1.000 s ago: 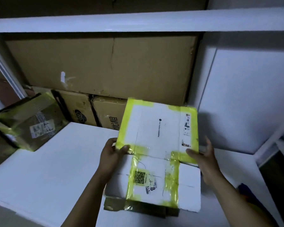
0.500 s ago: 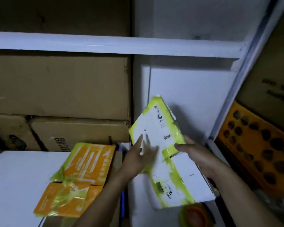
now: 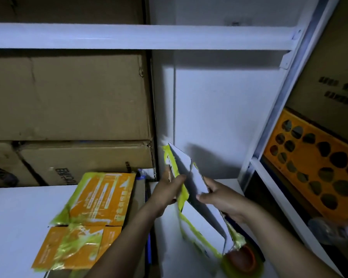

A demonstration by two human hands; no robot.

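Observation:
A flattened white cardboard box (image 3: pixel 201 221) with yellow tape along its edges stands almost on edge above the white shelf (image 3: pixel 14 213), near the shelf's right end. My left hand (image 3: pixel 167 191) grips its left, taped edge with the thumb on the near face. My right hand (image 3: pixel 219 197) holds its right flap, fingers curled around the edge. The box's lower corner comes down beside a roll of yellow tape (image 3: pixel 242 259) with a brown core.
A flattened orange box (image 3: pixel 86 219) with yellow tape lies on the shelf to the left. Brown cartons (image 3: pixel 68 97) are stacked at the back. A white upright panel (image 3: pixel 219 117) and a metal post (image 3: pixel 273 117) close the right side; an orange crate (image 3: pixel 313 167) sits beyond.
The white box has been turned from facing me to nearly edge-on and folded closer together. My view has swung right, past the orange box, toward the shelf's right end.

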